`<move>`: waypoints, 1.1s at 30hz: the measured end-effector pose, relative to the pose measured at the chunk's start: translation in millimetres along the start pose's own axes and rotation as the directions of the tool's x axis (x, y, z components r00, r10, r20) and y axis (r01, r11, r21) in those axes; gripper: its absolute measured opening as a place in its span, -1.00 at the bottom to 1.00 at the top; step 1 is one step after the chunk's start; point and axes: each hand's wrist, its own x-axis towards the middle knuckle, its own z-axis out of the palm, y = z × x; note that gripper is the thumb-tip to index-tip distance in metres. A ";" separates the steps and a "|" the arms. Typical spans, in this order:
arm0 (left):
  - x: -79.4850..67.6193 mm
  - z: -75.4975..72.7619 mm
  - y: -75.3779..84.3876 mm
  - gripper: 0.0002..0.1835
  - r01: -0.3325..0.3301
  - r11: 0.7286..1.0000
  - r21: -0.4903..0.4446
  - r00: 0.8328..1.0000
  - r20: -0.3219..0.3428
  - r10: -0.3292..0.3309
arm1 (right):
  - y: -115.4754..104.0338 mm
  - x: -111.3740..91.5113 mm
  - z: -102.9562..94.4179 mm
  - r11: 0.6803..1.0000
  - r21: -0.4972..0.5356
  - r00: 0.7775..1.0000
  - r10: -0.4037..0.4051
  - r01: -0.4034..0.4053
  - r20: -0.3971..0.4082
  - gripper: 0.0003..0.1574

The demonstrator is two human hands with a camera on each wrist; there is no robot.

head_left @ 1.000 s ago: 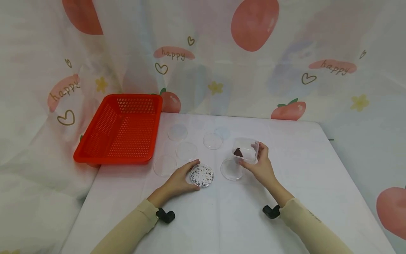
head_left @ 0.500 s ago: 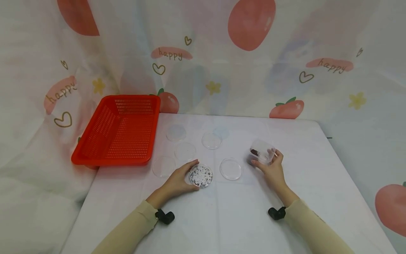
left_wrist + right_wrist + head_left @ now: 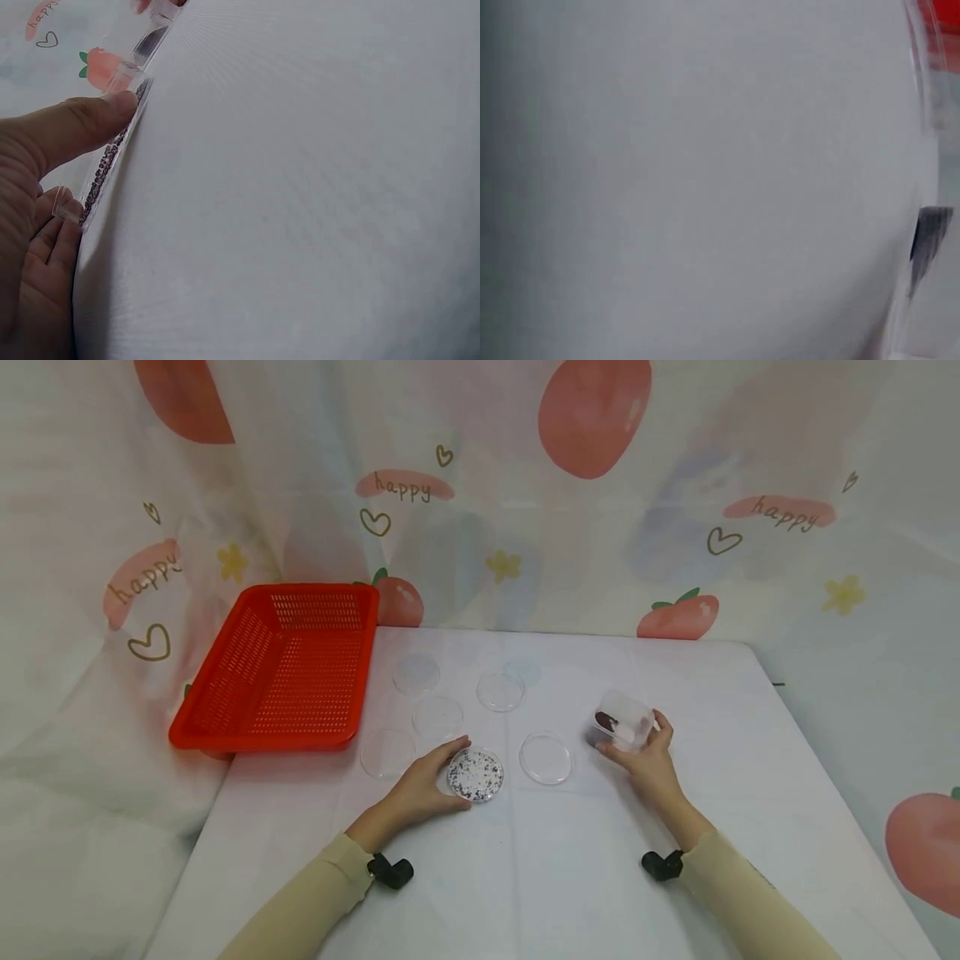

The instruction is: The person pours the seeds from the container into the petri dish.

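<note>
On a white table point(image 3: 570, 877), the left hand point(image 3: 420, 787) grips a round clear dish point(image 3: 476, 775) of dark specks point(image 3: 471, 782). To its right, the right hand point(image 3: 648, 768) holds a clear box point(image 3: 636, 725) with dark contents point(image 3: 606, 721); a second transparent disc point(image 3: 547, 759) lies between.

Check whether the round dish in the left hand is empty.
Not empty. The head view shows dark specks scattered across the round dish, and the left wrist view shows dark grains lying inside it.

Pale fabric backdrop point(image 3: 300, 418) with red fruits point(image 3: 678, 617), yellow flowers point(image 3: 504, 566) and "happy" lettering point(image 3: 402, 487) behind a white table point(image 3: 577, 877)
</note>
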 end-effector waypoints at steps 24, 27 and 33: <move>-16.7 22.5 24.8 0.19 -0.029 0.999 -0.030 0.997 0.073 0.031 | -45.0 -79.8 105.1 0.610 -0.291 0.659 -0.550 0.737 0.513 0.28; -20.0 14.4 23.3 0.21 -0.027 0.999 -0.027 0.997 0.073 0.029 | -45.1 -78.5 108.8 0.573 -0.308 0.635 -0.549 0.759 0.544 0.25; -18.0 -25.1 21.0 0.20 -0.002 0.998 -0.059 1.000 0.016 0.003 | -47.0 -76.3 111.0 0.626 -0.292 0.655 -0.490 0.724 0.575 0.25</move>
